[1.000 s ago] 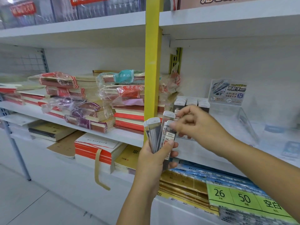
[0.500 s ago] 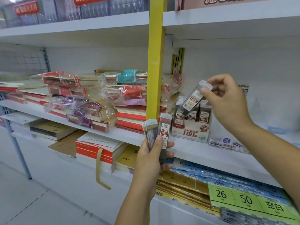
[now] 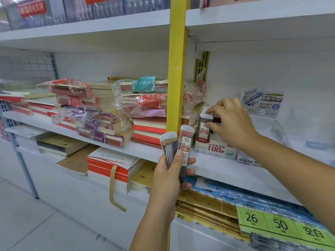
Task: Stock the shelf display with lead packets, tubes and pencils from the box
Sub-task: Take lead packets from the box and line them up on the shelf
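My left hand [image 3: 172, 176] grips a small fan of clear lead tubes [image 3: 178, 147] with white caps, upright in front of the yellow shelf post. My right hand [image 3: 230, 122] reaches into the white display box [image 3: 214, 151] printed "100" on the middle shelf. Its thumb and fingers pinch a lead tube [image 3: 204, 127] that stands upright at the box's left end. More tubes in the box are hidden behind this hand.
A yellow post [image 3: 176, 73] divides the shelving. Left of it lie wrapped stacks of notebooks [image 3: 112, 113]. A clear acrylic stand with a blue card [image 3: 262, 104] sits right of the box. Ruler packs and a green price label [image 3: 279, 223] fill the lower shelf.
My right hand took one tube from the fan, lifted it up and right, then lowered it into the left end of the display box. My left hand stayed in place.
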### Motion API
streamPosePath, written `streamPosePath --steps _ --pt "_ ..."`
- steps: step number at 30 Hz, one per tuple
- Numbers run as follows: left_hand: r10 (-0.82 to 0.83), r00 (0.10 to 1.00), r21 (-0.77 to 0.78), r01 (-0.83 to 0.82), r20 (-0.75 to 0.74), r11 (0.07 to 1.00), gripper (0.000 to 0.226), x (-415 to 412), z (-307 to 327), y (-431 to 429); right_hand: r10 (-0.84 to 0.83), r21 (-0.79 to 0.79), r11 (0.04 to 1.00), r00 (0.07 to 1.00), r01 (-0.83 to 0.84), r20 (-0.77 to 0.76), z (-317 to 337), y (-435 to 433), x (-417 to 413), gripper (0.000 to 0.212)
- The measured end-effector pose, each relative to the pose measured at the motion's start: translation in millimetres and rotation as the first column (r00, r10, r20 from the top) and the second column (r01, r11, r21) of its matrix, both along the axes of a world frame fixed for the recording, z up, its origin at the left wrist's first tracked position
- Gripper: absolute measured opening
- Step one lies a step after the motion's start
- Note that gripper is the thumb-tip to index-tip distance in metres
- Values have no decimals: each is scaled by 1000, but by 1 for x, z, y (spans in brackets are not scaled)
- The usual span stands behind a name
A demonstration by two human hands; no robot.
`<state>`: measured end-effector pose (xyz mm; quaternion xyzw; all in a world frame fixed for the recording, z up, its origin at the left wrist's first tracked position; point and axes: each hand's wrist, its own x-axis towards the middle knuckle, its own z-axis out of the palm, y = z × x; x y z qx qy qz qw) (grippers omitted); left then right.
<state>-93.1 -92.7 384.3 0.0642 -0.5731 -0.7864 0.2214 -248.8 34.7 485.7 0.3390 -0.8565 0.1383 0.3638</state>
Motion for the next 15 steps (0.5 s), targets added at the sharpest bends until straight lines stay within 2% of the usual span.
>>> streamPosePath --steps 6,8,10,11,13,15 --pt "0 1000 -9 0 14 1000 41 1 0 1 -48 20 999 999 48 -5 0 7 5 37" --pt "-9 1000 -19 9 15 1000 40 2 0 2 48 -69 996 999 -47 8 0 9 17 30" --pt "-23 1000 -33 23 21 999 41 3 1 4 227 -218 956 964 -193 140 -1 11 35 20" --pt "-32 999 -39 33 23 999 41 4 1 5 327 -291 922 914 -254 238 -2 12 45 16" --pt "-57 998 -43 58 20 997 41 5 2 7 505 -425 846 742 -324 441 -7 12 64 15" --pt "-84 996 -41 84 16 996 37 6 2 9 590 -510 800 575 -317 567 -13 10 75 22"
